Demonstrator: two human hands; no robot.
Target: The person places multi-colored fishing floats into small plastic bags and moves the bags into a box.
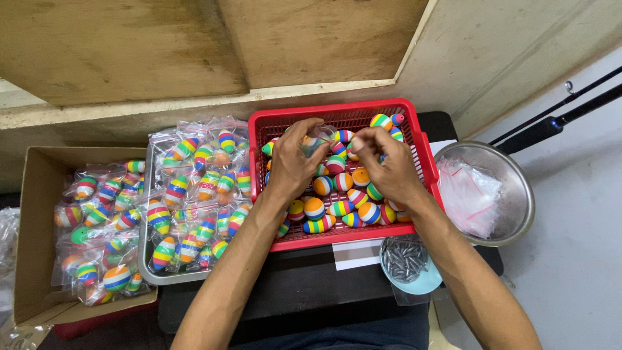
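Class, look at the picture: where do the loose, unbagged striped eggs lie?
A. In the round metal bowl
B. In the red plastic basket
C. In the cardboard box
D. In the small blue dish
B: the loose striped eggs lie in the red plastic basket, under both hands; the striped eggs elsewhere are in clear bags.

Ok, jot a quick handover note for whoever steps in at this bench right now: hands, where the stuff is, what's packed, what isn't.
Left hand: over the red basket, fingers closed on a small clear bag.
Right hand: beside it above the basket, fingertips pinched; what they hold is too small to tell.
Done: bagged striped floats fill the metal tray and the cardboard box.
Left: loose striped floats in the basket. Empty bags sit in the steel bowl; small grey metal pieces in the blue dish.
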